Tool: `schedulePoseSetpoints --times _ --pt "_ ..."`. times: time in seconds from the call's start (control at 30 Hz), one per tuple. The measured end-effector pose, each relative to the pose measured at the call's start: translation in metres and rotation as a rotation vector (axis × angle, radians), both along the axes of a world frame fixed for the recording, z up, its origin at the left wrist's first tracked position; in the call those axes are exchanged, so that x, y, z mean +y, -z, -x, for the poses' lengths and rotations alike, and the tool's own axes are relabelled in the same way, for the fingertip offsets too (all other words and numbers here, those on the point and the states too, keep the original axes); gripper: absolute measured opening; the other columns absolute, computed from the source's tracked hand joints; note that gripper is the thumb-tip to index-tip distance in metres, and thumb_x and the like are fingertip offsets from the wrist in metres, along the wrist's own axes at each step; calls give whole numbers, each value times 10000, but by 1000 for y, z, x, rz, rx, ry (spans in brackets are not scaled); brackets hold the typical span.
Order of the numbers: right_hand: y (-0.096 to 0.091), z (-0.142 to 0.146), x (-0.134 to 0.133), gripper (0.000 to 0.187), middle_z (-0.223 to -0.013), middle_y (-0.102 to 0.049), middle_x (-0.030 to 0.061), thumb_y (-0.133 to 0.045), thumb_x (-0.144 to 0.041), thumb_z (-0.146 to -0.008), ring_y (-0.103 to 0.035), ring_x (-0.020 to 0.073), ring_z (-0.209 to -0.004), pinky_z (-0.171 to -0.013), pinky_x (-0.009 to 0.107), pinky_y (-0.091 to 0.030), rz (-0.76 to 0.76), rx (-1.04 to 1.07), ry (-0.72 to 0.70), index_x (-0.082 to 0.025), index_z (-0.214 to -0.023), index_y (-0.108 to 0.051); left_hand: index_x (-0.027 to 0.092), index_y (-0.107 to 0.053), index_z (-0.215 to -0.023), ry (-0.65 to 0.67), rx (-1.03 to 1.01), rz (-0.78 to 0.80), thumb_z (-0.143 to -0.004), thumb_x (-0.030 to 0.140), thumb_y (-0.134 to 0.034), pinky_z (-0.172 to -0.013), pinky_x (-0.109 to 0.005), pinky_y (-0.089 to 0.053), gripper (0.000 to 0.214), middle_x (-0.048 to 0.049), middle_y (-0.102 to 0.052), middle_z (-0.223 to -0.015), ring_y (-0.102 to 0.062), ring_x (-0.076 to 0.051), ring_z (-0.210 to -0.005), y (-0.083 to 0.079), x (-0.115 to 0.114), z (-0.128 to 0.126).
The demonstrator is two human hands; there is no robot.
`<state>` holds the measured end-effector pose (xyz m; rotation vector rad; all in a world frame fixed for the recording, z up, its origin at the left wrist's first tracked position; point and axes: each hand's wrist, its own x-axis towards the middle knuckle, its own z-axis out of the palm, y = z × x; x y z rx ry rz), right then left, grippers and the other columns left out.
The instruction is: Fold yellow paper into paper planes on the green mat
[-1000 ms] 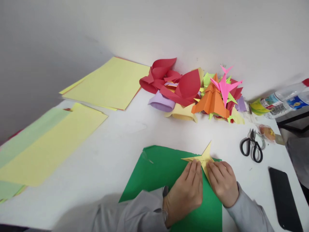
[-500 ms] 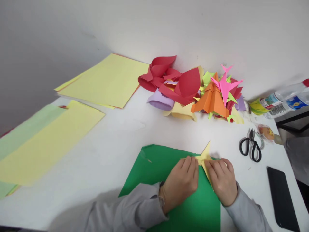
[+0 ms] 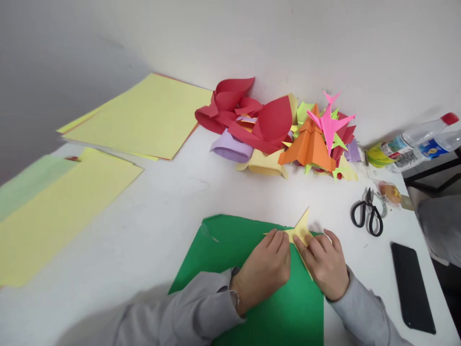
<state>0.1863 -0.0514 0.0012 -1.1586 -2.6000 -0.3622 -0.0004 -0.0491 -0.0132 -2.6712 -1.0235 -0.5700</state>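
A yellow folded-paper plane (image 3: 302,226) with pointed wings lies over the far edge of a green paper sheet (image 3: 302,312). My left hand (image 3: 267,262) is closed in a pinch on the plane's narrow left part, whose tip shows beyond the fingers. My right hand (image 3: 327,266) grips the plane's right side, with the index fingertip pressed down near the middle of the folds. One wing points up and away from me; another runs down under the right fingers. Both hands hide part of the paper.
Behind the hands sits a pile of red paper shapes (image 3: 272,125), beside an orange paper plane (image 3: 311,144) and a pink one (image 3: 330,126). Yellow sheets (image 3: 144,120) lie at left. Black-handled scissors (image 3: 368,214), a black phone (image 3: 412,286) and plastic bottles (image 3: 406,144) are at right.
The whole view has shifted slightly, so things appear further left. My right index finger has moved inward onto the plane's middle folds. The left hand keeps its pinch.
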Motion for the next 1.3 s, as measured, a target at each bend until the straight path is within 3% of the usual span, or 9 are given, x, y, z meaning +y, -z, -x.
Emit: schedulePoseSetpoints --times 0.23,0.4,0.5,0.87,1.0,1.1,1.2,1.3 --pt "-1 4 1 336 -816 -679 57 -345 -147 -998 -532 193 -760 -920 442 -350 0 -17 6 -133 -1076 -672 -14 -653 -989 -34 45 -49 -849 63 -413 -807 -432 -481 288 -211 -705 -952 -649 -265 -854 -3 -5 -2" --pt "1 4 0 315 -883 -688 61 -358 -134 -993 -565 203 -880 -939 433 -341 -2 4 18 -138 -1095 -656 -49 -657 -1050 -145 75 -77 -835 80 -376 -931 -454 -444 377 -244 -690 -1096 -647 -302 -1007 -2 -24 -8" --pt "1 5 -1 313 -846 -683 46 -358 -107 -986 -576 189 -851 -940 421 -339 15 2 16 -130 -1118 -641 -63 -649 -1087 -210 90 -47 -828 111 -382 -961 -446 -440 410 -253 -664 -1163 -630 -319 -1078 1 -33 -10" --pt "1 4 1 286 -790 -662 24 -394 -129 -985 -556 177 -788 -943 419 -345 38 27 12 -171 -1120 -643 -46 -635 -1123 -236 105 -16 -856 162 -403 -965 -478 -432 410 -255 -642 -1205 -621 -341 -1100 3 -39 -13" --pt "2 3 0 289 -779 -658 16 -381 -147 -999 -557 176 -794 -947 418 -334 44 32 22 -174 -1128 -638 -41 -624 -1102 -212 45 -28 -868 113 -383 -898 -455 -447 370 -243 -669 -1148 -636 -329 -1045 1 -29 -7" --pt "1 3 1 297 -769 -658 14 -363 -163 -1012 -547 165 -771 -925 417 -350 35 31 18 -161 -1117 -640 16 -618 -1069 -133 -28 -39 -879 102 -445 -750 -395 -466 271 -180 -700 -979 -650 -266 -878 -3 -8 2" --pt "-1 2 3 253 -750 -643 8 -426 -162 -993 -546 159 -743 -904 418 -375 27 29 14 -178 -1117 -646 79 -621 -920 -76 4 103 -878 80 -482 -644 -351 -447 145 -97 -646 -809 -587 -211 -729 -8 11 11" --pt "-1 1 4 207 -755 -646 9 -485 -163 -971 -560 164 -746 -904 421 -373 15 46 24 -184 -1073 -664 113 -607 -861 -16 26 197 -879 91 -513 -649 -337 -443 98 -72 -613 -806 -554 -203 -734 -11 20 16"
